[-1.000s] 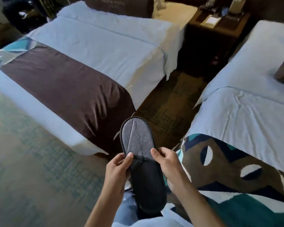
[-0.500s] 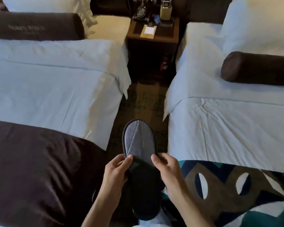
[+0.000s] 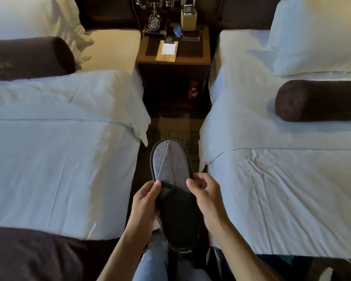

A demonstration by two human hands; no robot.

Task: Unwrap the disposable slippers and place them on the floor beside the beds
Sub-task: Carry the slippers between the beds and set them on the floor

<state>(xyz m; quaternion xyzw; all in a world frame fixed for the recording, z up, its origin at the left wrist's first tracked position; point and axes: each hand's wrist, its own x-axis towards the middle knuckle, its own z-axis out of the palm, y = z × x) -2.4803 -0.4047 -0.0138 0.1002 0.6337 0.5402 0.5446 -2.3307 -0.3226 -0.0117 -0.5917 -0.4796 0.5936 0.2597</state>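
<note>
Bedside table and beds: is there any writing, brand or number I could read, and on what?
No text can be read.
Left brown bolster: faint stitched lettering, too blurred.
Notepad on the nightstand: looks blank.
Phone dial: digits too small.
Slipper: no visible mark.

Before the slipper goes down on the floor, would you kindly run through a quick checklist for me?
1. Slipper unwrapped: ok, no wrapper visible on it.
2. Both hands holding it: ok, left hand and right hand pinch its sides.
3. Floor strip between the beds free ahead: ok.
4. Second slipper located: cannot tell; something dark lies beneath the held one.
5. Nightstand out of the way: ok, it stands further ahead.
</note>
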